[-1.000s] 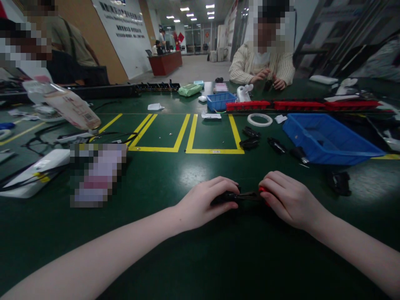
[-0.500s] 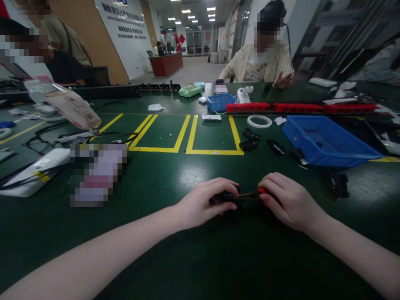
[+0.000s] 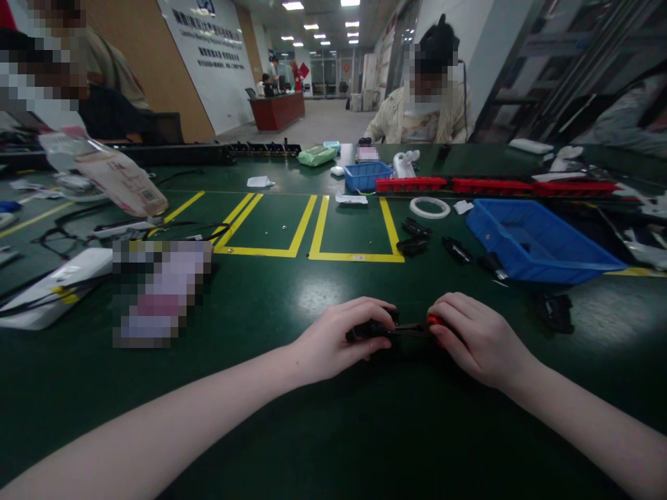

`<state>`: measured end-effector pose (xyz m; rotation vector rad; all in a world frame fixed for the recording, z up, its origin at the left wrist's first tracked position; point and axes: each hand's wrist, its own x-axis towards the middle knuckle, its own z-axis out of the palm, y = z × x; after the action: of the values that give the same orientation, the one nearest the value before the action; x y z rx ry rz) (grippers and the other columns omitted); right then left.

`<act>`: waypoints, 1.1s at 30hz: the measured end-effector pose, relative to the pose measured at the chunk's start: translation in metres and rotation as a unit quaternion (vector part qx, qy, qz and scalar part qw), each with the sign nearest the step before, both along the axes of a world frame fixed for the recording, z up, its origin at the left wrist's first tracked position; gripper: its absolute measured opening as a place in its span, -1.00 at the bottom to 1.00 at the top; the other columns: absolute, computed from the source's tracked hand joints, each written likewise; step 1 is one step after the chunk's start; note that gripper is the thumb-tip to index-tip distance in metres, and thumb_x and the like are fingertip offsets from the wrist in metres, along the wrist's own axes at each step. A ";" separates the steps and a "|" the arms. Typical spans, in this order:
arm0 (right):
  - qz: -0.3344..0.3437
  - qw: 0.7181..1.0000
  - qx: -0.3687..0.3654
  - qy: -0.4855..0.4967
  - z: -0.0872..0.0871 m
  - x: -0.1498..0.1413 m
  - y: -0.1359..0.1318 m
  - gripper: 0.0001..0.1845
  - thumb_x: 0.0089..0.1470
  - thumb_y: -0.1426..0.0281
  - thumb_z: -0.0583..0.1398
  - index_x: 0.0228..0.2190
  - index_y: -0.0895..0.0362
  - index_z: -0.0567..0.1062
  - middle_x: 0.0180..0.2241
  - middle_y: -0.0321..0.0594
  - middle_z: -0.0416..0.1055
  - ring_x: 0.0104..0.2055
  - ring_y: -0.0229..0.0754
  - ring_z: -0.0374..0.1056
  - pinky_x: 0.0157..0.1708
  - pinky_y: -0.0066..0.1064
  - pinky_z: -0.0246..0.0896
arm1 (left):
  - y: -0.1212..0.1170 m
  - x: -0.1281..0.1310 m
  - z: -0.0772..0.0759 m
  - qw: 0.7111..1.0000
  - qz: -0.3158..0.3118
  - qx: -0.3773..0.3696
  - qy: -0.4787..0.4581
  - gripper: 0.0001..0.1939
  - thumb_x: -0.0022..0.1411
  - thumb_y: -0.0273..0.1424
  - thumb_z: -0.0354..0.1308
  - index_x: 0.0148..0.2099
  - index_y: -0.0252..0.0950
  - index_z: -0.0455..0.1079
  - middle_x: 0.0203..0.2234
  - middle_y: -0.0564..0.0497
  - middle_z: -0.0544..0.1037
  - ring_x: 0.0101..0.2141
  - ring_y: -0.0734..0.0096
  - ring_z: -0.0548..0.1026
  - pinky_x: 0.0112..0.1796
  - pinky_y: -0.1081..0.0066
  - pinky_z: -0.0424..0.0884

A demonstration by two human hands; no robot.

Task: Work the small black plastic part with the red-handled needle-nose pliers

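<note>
My left hand [image 3: 331, 337] is closed around a small black plastic part [image 3: 359, 331], with thumb and fingers gripping it from both sides. Facing it, my right hand [image 3: 479, 337] is wrapped around a red-handled tool [image 3: 433, 322]. The tool's slim dark metal end points left and meets the black part near my left fingertips. Fingers cover much of the tool's handle, and its exact kind cannot be made out. Both hands are low over the dark green table [image 3: 292, 430].
Several black plastic parts [image 3: 457, 250] lie by a large blue bin [image 3: 547, 243] at the right. A tape roll [image 3: 429, 207], red strips [image 3: 492, 185] and a small blue basket [image 3: 367, 177] sit farther back. Bottle [image 3: 119, 177], phone [image 3: 167, 292] and cables are left. Another person [image 3: 427, 111] sits opposite.
My hands keep nearly the same hold and position. The view has shifted slightly. The person opposite has lowered their head and a raised hand.
</note>
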<state>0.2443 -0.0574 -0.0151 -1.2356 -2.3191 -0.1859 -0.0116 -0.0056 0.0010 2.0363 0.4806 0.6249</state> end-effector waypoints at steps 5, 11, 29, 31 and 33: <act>0.001 1.000 -0.001 0.002 0.001 -0.001 0.000 -0.79 0.25 0.37 0.01 -0.36 0.15 0.38 -0.40 -0.19 0.35 -0.39 -0.24 0.24 -0.41 -0.38 0.16 | 0.000 0.000 0.000 0.996 -0.023 -0.077 -0.029 -0.85 0.26 -0.49 0.16 -0.10 -0.33 0.36 0.09 -0.15 0.38 -0.23 0.41 0.54 -0.28 0.42 0.56; -0.006 1.000 -0.010 0.005 0.001 -0.002 0.000 -0.78 0.25 0.36 0.01 -0.36 0.14 0.39 -0.40 -0.19 0.36 -0.38 -0.24 0.25 -0.41 -0.38 0.18 | 0.001 -0.001 0.000 0.985 -0.034 -0.167 -0.035 -0.86 0.27 -0.46 0.17 -0.13 -0.33 0.32 0.12 -0.17 0.34 -0.27 0.45 0.54 -0.30 0.37 0.58; -0.025 1.000 -0.009 -0.010 0.004 -0.006 0.000 -0.74 0.26 0.34 -0.01 -0.40 0.13 0.40 -0.42 -0.21 0.36 -0.41 -0.25 0.26 -0.43 -0.40 0.17 | 0.001 0.003 -0.008 0.980 -0.005 -0.194 -0.036 -0.46 0.21 -0.49 0.22 0.18 -0.19 0.13 0.07 -0.18 0.41 -0.21 0.33 0.56 -0.31 0.32 0.55; -0.023 1.000 -0.006 -0.011 0.005 -0.007 -0.001 -0.74 0.26 0.33 0.00 -0.41 0.12 0.40 -0.44 -0.22 0.36 -0.42 -0.25 0.25 -0.44 -0.40 0.17 | 0.002 0.003 -0.007 0.983 -0.007 -0.181 -0.025 -0.46 0.22 -0.48 0.21 0.21 -0.19 0.15 0.07 -0.16 0.41 -0.23 0.35 0.55 -0.29 0.30 0.54; -0.021 1.000 -0.005 -0.010 0.006 -0.007 -0.001 -0.73 0.25 0.33 0.00 -0.42 0.12 0.39 -0.45 -0.22 0.36 -0.43 -0.25 0.25 -0.45 -0.40 0.16 | 0.002 0.002 -0.005 0.989 -0.002 -0.150 -0.005 -0.50 0.22 -0.46 0.22 0.18 -0.22 0.23 0.05 -0.13 0.44 -0.21 0.34 0.55 -0.24 0.27 0.53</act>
<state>0.2372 -0.0580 -0.0093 -1.2926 -2.3152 -0.2018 -0.0094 -0.0038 -0.0038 1.7478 0.5304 0.5258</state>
